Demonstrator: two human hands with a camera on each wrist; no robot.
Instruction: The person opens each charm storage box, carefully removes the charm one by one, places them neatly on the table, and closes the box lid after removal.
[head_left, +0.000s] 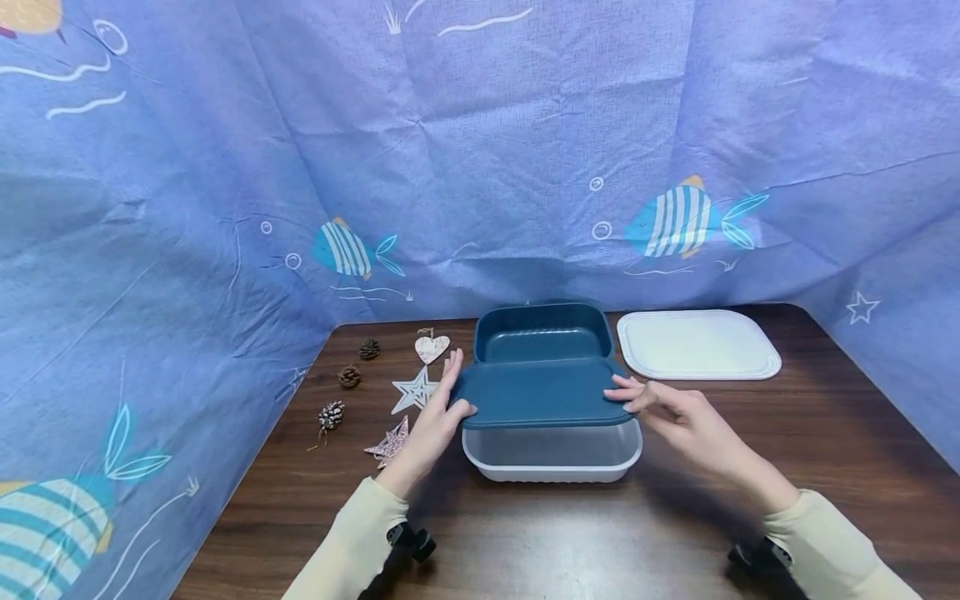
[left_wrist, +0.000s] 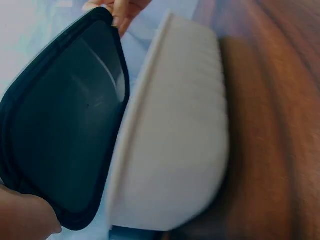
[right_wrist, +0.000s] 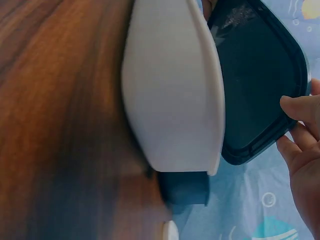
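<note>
A dark blue lid [head_left: 540,393] is held level by both hands above a white rectangular container [head_left: 551,473], covering its far part in the head view. My left hand [head_left: 432,427] grips the lid's left end, thumb at the near side. At the lid's right end, my right hand [head_left: 686,417] pinches the rim between thumb and fingers. In the right wrist view the lid [right_wrist: 260,80] is seen from its underside, apart from the white container [right_wrist: 172,90]. Behind it stands a dark blue container [head_left: 543,343], open at the top.
A white lid [head_left: 697,343] lies at the back right. On the left are a heart ornament [head_left: 432,347], a white star [head_left: 415,389], a pink glittery star [head_left: 390,442] and several pinecones [head_left: 349,377]. A blue fish-print cloth [head_left: 480,167] hangs behind the wooden table [head_left: 555,542].
</note>
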